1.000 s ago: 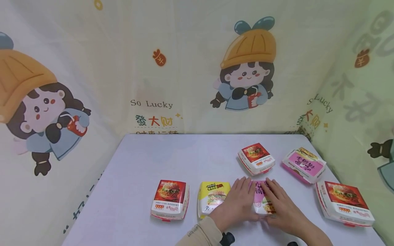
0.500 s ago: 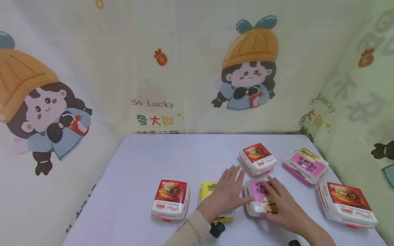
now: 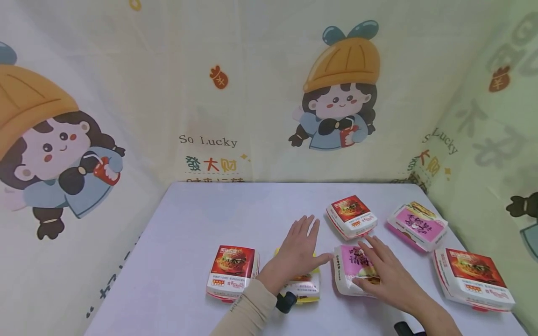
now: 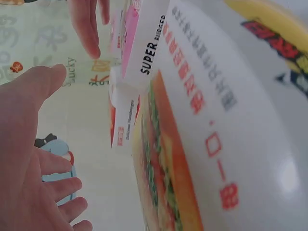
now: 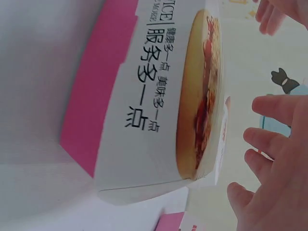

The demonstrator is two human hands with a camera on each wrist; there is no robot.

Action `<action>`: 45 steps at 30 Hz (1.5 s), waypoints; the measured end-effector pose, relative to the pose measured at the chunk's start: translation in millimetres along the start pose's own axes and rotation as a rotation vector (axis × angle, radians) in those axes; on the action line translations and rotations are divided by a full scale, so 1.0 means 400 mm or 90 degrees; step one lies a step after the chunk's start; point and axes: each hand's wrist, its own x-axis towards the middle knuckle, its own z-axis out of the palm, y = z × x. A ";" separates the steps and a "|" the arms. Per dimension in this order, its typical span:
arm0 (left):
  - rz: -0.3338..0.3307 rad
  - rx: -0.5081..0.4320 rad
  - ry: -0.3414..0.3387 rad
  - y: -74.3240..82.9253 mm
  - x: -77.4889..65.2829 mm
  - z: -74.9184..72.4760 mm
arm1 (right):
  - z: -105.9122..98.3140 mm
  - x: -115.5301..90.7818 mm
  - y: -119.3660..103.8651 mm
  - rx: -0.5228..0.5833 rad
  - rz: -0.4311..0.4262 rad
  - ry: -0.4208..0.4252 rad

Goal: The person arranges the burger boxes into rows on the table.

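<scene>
My left hand [image 3: 292, 247] hovers with spread fingers over a yellow burger box [image 3: 304, 287], covering much of its lid. In the left wrist view that box's printed side [image 4: 192, 120] fills the right half, apart from the fingers. The right hand [image 3: 388, 275] hangs over a pink and white burger box [image 3: 350, 266], fingers extended and slightly bent. In the right wrist view this box [image 5: 139, 96] stands flat on the table, and the right hand's fingers [image 5: 269, 139] are clear of it. Neither hand holds anything.
A red burger box [image 3: 232, 270] sits left of the yellow one. Behind the hands is another red box [image 3: 352, 217]; farther right are a pink box [image 3: 417, 226] and a third red box [image 3: 472, 279]. Patterned cloth [image 3: 269, 93] surrounds the white table [image 3: 185, 219].
The left hand has left the pink box and moved left over the yellow one. The right hand has lifted slightly off the pink box. The boxes stay in place.
</scene>
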 end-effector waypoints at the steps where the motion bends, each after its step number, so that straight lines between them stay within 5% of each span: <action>1: -0.001 -0.002 0.001 -0.005 0.000 -0.001 | -0.002 0.004 0.001 -0.002 0.002 0.001; 15: -0.025 -0.028 0.011 -0.052 0.005 -0.020 | -0.035 0.064 0.025 -0.020 0.001 0.000; 30: -0.056 -0.026 -0.004 -0.061 0.018 -0.030 | -0.093 0.137 0.062 -0.051 0.020 -0.042; 45: -0.059 -0.021 -0.021 -0.058 0.059 -0.027 | -0.083 0.195 0.107 -0.046 0.000 -0.070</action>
